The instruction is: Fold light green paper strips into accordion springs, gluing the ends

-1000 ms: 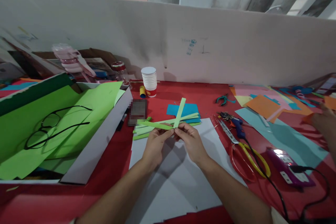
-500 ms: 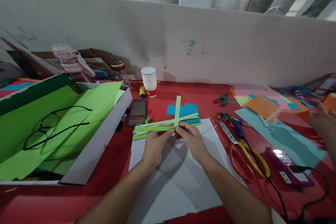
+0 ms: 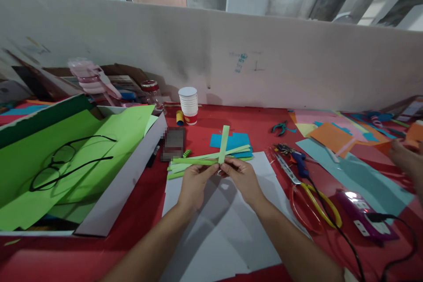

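My left hand (image 3: 194, 183) and my right hand (image 3: 243, 180) meet above white paper sheets (image 3: 224, 238), thumbs and fingertips nearly touching. Between them they pinch a light green paper strip (image 3: 224, 143) that stands up and leans slightly right. Another green strip (image 3: 190, 161) runs leftward from my left fingertips; the join between the two is hidden by my fingers. Just behind my hands lie several loose green strips (image 3: 239, 150) and blue paper pieces (image 3: 217, 140). A small coiled green strip (image 3: 187, 153) rests to their left.
A box (image 3: 124, 185) at left holds green sheets and glasses (image 3: 53, 167). Stacked paper cups (image 3: 188, 105) stand behind. Rightward are scissors (image 3: 306, 198), a blue glue gun (image 3: 300, 164), a corded purple power strip (image 3: 368, 220), pliers (image 3: 279, 128), coloured papers (image 3: 333, 139) and another person's hand (image 3: 408, 156).
The upright strip has tilted a little to the right, and the leftward strip's angle has shifted slightly. My hands stay together. The whole view has moved slightly.
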### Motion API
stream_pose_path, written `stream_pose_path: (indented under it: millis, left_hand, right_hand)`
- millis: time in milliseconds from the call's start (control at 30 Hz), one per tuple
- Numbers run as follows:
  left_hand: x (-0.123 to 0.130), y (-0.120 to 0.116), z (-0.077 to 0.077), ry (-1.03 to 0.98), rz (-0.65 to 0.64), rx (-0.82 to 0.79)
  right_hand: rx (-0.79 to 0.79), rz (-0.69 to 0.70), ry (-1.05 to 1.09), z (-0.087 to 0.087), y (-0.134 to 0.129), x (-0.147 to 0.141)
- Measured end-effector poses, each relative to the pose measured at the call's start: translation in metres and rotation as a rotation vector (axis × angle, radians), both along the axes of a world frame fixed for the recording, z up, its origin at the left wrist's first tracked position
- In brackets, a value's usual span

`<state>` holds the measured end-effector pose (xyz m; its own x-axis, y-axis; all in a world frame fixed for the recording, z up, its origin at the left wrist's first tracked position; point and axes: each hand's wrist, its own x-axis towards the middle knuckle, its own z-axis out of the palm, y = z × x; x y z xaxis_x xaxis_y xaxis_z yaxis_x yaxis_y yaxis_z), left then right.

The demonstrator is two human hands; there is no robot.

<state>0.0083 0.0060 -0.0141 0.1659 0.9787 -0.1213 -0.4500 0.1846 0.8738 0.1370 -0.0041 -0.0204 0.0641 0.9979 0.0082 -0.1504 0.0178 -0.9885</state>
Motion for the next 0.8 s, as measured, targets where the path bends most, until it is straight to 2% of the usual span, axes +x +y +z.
stream_pose_path:
  millis: [300,500,800]
  left_hand:
    - [0.0015,0.0014,-0.0044,0.037,0.036,0.071]
    - [0.0034,-0.0004,-0.0031,0.074,0.080,0.041]
    - [0.0039,-0.0010,-0.0040,0.001,0.063,0.040]
  right_hand:
    - [0.025,0.019,0.031,-0.0005,-0.0016,-0.0043]
    - [0.015,-0.005,0.030,-0.0010,-0.0026,-0.0067]
    - [0.014,-0.004,0.131,0.0016,-0.0053,-0.0079]
